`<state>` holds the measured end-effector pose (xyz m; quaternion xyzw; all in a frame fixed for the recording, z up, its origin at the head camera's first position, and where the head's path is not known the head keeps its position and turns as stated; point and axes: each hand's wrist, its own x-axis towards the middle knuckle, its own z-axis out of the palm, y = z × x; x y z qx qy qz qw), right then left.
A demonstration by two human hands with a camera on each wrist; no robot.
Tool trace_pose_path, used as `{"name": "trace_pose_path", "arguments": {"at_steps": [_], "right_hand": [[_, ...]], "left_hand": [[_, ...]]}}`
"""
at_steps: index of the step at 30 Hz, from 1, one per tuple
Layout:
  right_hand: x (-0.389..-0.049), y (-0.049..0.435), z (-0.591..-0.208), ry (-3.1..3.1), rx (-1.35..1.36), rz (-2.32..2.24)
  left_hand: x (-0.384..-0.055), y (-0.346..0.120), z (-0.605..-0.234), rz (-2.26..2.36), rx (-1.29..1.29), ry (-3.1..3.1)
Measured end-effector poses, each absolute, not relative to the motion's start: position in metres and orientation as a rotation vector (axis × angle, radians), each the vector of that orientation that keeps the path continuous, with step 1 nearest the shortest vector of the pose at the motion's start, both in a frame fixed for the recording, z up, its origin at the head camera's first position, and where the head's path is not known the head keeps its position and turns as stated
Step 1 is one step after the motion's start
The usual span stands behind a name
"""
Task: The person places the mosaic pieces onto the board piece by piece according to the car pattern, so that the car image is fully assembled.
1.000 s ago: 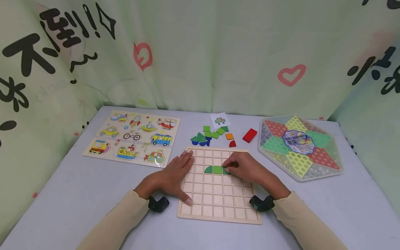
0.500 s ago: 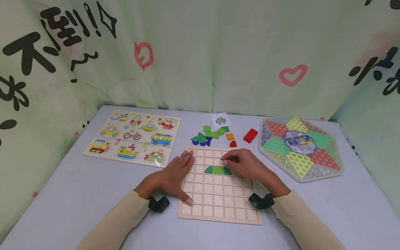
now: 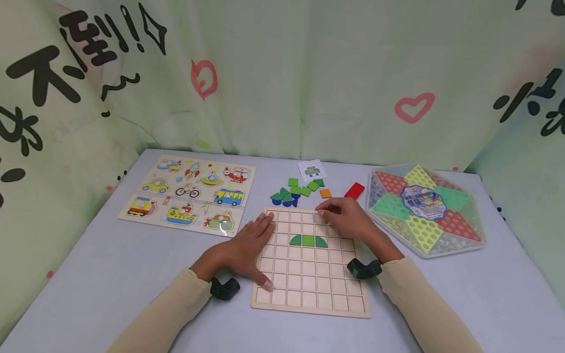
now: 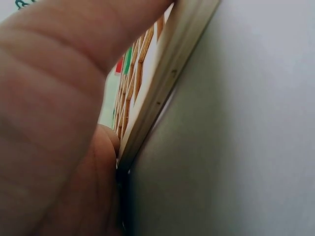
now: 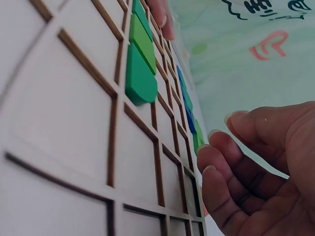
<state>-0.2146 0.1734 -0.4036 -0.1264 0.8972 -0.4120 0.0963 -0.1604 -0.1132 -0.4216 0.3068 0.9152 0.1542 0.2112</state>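
Three flat green pieces (image 3: 308, 240) lie on a pale wooden grid board (image 3: 308, 283); left hand (image 3: 246, 249) rests spread, released; only right-wrist view reveals the right hand (image 3: 349, 220) holding nothing.

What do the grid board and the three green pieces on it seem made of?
Grid board: probably wood, matte, from its pale faces and brown, scorched-looking bar edges.
Green pieces: painted wood or plastic; their smooth, even colour and soft sheen leave it open.

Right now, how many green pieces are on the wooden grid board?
3: a dark green quarter-round piece at left, a bright green square in the middle, another dark green quarter-round piece at right. The left hand and right hand might hide more.
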Motion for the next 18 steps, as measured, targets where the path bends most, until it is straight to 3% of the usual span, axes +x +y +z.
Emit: {"name": "trace_pose_path", "arguments": {"at_steps": [18], "right_hand": [[-0.262, 0.169, -0.401, 2.764, -0.183, -1.257]], "left_hand": [[-0.161, -0.114, -0.422, 0.428, 0.864, 2.544]]}}
